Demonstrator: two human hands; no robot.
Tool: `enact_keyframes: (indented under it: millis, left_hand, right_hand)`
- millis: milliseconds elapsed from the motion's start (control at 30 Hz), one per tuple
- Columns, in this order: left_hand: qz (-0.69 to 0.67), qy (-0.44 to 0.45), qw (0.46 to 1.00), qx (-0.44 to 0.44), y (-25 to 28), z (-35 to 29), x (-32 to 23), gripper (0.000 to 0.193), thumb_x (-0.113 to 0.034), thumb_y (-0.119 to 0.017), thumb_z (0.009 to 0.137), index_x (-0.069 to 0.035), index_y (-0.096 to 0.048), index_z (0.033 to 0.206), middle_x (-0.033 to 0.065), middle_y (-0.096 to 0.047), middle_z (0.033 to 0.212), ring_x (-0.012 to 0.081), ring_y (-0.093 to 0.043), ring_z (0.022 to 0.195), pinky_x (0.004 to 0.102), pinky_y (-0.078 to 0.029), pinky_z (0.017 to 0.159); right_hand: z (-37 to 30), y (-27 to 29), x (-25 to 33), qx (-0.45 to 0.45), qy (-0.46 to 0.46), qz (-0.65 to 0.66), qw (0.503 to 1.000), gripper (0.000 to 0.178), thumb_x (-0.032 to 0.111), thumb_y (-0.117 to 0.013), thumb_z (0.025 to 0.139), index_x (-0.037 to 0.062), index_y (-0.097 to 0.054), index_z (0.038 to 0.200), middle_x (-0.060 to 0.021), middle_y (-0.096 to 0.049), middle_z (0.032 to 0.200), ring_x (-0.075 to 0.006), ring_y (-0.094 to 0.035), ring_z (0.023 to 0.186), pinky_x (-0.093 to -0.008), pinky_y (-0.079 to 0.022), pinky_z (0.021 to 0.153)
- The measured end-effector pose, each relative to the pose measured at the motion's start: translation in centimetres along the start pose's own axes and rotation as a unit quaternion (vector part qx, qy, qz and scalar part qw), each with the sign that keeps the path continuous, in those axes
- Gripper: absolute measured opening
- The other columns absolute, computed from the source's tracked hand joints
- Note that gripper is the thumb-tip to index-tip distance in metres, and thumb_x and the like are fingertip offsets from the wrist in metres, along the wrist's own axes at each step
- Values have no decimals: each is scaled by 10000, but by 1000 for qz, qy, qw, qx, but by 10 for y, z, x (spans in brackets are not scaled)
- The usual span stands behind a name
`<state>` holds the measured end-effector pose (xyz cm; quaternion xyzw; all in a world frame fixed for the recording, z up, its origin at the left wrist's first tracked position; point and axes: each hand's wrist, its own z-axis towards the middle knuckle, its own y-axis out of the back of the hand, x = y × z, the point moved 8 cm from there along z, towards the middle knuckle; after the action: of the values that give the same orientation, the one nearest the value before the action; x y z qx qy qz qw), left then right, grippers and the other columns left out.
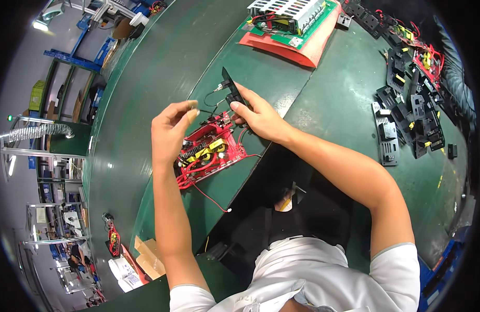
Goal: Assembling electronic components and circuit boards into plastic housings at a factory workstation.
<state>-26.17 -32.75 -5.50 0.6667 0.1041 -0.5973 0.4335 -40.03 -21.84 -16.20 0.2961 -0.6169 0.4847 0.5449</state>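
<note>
A red circuit board (215,151) with yellow-wrapped coils and thick red wires lies on the green bench in front of me. Over its far edge, my right hand (260,118) grips a black end panel (230,86) and holds it tilted on edge. Thin dark leads with metal terminals (219,87) hang off the panel's left face. My left hand (172,125), thumb and fingertips pinched, holds a thin black wire (210,112) just above the board's left side. A thin red wire (211,200) with a white connector trails from the board toward me.
A metal-cased power unit (289,15) on a green board rests on an orange sheet (281,51) at the far side. Several black panels (411,117) are heaped on the right. Another red board (113,240) and a cardboard piece (148,258) lie at the lower left.
</note>
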Motion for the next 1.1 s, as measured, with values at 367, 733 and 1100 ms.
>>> enact_keyframes:
  millis: [367,733,1100]
  left_hand:
    - [-105,96,973,183,-43,27,1,210,-49,-736,830,15,-725,1030,53,-704,963,118,-634,914,262,-498,838]
    - [19,46,997,56,-31,42,17,171,-84,-753,802,-2,-751,952,14,-686,836,84,-586,766,249,-464,731]
    - [80,-54,993,64,-34,38,0,188,-92,-749,780,-10,-753,949,23,-617,750,105,-515,662,281,-397,601]
  right_hand:
    - [-3,0,4,12,-19,48,999,548,150,-554,999,98,-316,1490,-86,-493,1206,-120,-590,951,-282,-519,795]
    - [-7,-3,20,10,55,-76,996,632,129,-559,979,186,-297,1551,-43,-499,1166,-80,-538,792,-237,-475,712]
    - [-6,-6,16,16,42,-92,995,628,128,-554,981,188,-299,1552,9,-530,991,-60,-506,756,-240,-450,699]
